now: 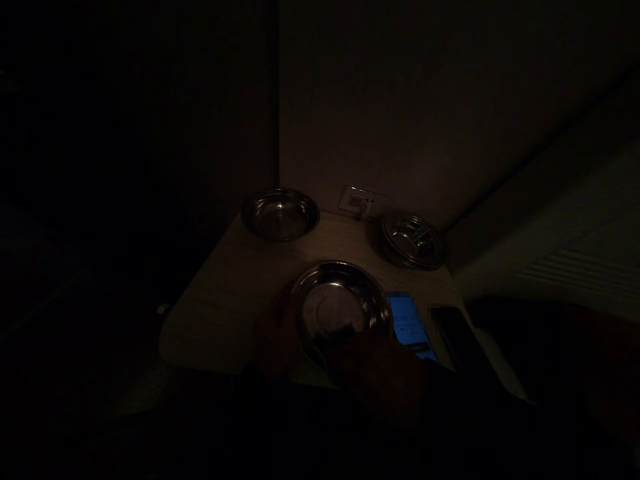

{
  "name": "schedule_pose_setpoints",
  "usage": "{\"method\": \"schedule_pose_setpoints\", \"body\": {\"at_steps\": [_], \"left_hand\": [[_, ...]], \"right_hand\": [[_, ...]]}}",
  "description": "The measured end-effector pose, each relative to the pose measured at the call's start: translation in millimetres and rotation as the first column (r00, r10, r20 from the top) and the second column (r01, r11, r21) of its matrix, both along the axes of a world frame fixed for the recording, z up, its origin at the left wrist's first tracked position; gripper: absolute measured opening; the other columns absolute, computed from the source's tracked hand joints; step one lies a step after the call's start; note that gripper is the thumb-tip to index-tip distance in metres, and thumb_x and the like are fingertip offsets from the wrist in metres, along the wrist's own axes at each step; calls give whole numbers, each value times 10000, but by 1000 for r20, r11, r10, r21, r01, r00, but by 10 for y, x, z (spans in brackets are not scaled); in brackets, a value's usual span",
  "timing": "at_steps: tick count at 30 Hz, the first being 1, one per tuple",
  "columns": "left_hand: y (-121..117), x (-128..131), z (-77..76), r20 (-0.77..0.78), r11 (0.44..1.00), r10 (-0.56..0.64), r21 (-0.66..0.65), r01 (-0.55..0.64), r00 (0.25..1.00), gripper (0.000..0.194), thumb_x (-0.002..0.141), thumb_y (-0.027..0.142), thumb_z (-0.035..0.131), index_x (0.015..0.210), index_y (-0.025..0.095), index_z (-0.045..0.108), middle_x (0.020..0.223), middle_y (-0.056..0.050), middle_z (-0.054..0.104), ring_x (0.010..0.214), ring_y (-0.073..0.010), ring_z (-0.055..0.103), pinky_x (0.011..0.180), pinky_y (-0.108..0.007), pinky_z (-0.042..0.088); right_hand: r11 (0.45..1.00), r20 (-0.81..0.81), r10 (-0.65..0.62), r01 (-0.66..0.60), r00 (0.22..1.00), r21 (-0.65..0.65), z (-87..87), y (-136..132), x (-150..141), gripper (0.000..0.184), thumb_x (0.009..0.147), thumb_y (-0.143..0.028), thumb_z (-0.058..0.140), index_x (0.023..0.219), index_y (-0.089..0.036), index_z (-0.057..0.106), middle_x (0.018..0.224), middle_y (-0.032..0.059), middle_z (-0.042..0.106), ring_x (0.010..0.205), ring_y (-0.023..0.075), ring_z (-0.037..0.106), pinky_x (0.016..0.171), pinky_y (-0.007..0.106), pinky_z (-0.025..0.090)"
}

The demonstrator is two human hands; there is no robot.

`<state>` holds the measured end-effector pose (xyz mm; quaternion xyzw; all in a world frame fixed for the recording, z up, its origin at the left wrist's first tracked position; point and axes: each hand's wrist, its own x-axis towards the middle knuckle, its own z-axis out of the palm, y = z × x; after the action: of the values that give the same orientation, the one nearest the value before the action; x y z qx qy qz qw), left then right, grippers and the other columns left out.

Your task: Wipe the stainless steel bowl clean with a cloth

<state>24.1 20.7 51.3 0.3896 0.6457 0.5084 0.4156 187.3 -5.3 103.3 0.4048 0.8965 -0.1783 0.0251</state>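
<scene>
The picture is very dark. A shiny metal bowl (336,303) is at the near side of a small wooden table, in front of me. My left hand (275,333) is closed around the bowl's left rim, its fingers mostly lost in shadow. Over the near right part of the bowl lies my right hand (380,373), closed, with a dark thing (335,335) at its fingertips inside the bowl. Whether that is a cloth or something else I cannot make out.
On the wooden table (215,300), another metal bowl (280,217) stands at the back left. Stacked metal dishes (413,240) sit at the back right. A lit phone (410,327) and a dark oblong object (463,340) lie to the right. A wall socket (360,200) is behind.
</scene>
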Motion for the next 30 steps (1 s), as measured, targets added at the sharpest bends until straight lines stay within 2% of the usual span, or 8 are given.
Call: {"method": "schedule_pose_setpoints", "body": {"at_steps": [3,5,10,14,18,23,26,30], "left_hand": [[17,8,3,32,999,-15,32,14,999,357,863,382,460,1115,217,651,1153,-37,660,1088,-215,585,935,-329,448],[25,6,21,29,1000,-2,21,2,1000,357,863,389,455,1098,214,659,1133,-39,669,1066,-219,595,922,-332,455],[35,-47,113,-39,1000,-25,3,25,999,343,857,355,462,1078,197,670,1112,-41,678,1056,-217,601,917,-315,458],[56,-91,152,-10,998,-68,12,68,998,326,844,341,484,1061,194,678,1096,-35,686,1038,-211,613,884,-294,480],[107,-100,120,18,990,-137,48,136,990,329,848,374,484,1055,209,679,1071,-29,695,1014,-207,622,873,-300,485],[164,-141,92,26,991,-129,-16,130,991,332,838,390,503,1028,184,680,1051,-51,699,992,-211,629,851,-303,492],[118,-161,90,15,986,-160,-39,160,987,353,840,426,495,1060,208,663,1102,-44,680,1038,-211,609,892,-313,473],[-40,-104,47,-72,993,-103,-69,98,992,415,863,441,451,1211,247,569,1260,-41,592,1162,-218,535,994,-349,404]], "right_hand": [[997,-5,71,-71,997,1,33,1,121,344,852,-200,516,1188,-209,592,1177,73,637,1084,248,576,938,402,441],[996,-49,87,-88,995,-3,-2,5,46,352,868,-231,496,1209,-188,573,1204,85,619,1098,245,567,942,400,441],[1000,-128,-7,6,992,-11,-110,11,-273,410,856,-280,506,1246,-155,518,1236,105,591,1083,235,573,912,357,459],[999,-63,19,-21,998,-25,-45,3,-87,362,853,-322,519,1192,-206,570,1164,85,637,1029,238,601,858,350,477],[997,-40,67,-66,997,46,-9,-19,164,324,839,-314,549,1145,-230,615,1134,77,656,1029,250,598,870,379,467],[989,-34,103,-99,994,109,-124,-44,106,305,850,-255,550,1143,-202,619,1111,80,669,993,257,610,869,409,470],[986,-46,127,-121,991,112,-143,-32,39,319,854,-233,547,1165,-182,598,1101,82,672,983,249,614,859,397,478],[990,-43,86,-81,995,117,-137,3,-58,269,867,-223,522,1116,-180,615,1057,76,688,945,245,627,827,389,485]]}}
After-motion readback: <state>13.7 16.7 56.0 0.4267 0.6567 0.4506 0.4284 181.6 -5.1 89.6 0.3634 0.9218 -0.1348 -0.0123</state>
